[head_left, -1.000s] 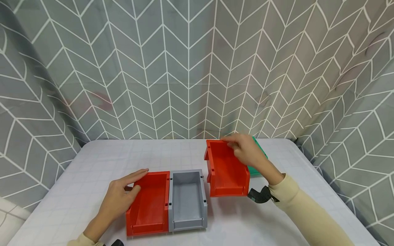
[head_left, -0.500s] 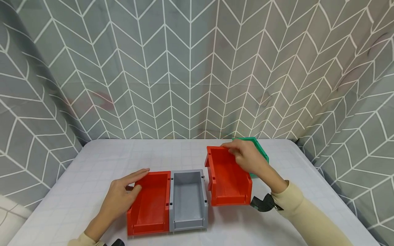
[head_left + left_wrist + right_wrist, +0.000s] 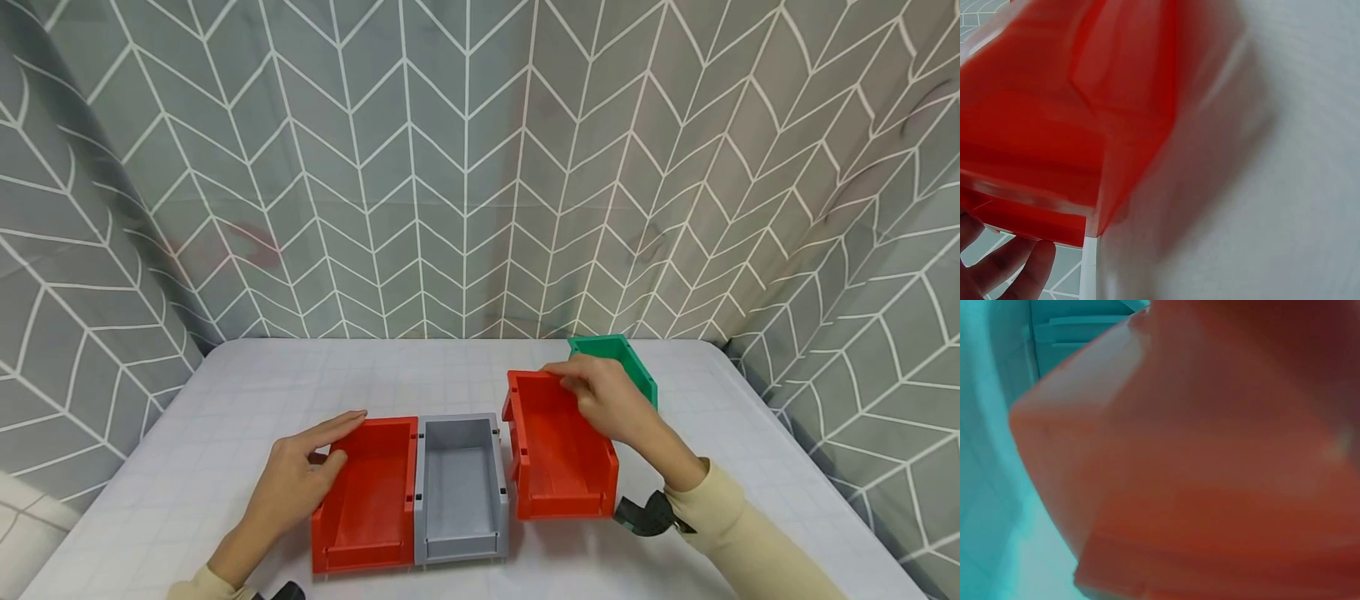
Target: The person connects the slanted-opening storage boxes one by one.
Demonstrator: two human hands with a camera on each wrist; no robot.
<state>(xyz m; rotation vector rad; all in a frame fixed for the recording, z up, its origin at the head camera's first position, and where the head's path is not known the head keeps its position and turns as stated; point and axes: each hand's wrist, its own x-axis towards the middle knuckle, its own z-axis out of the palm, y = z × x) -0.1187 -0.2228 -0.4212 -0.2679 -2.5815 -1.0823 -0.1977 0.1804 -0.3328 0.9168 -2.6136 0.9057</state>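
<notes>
On the table, a red storage bin (image 3: 372, 492) stands side by side with a grey storage bin (image 3: 459, 487), their long walls meeting. My left hand (image 3: 292, 479) grips the left wall of that red bin, thumb over its edge and fingers at the back corner. In the left wrist view, fingertips (image 3: 1038, 265) show at the bin's far end. A second red bin (image 3: 558, 450), held by my right hand (image 3: 607, 400) at its back right rim, hangs tilted just right of the grey bin, with a shadow beneath. The held bin (image 3: 1210, 462) fills most of the right wrist view.
Behind my right hand a green bin (image 3: 637, 375) sits at the table's back right, partly covered by the hand. The white table (image 3: 285, 375) ends at a grey patterned curtain (image 3: 420, 167), which also hangs along both sides.
My right hand has brought the second red bin toward me and slightly right, uncovering more of the green bin. The left hand and its bin stay put.
</notes>
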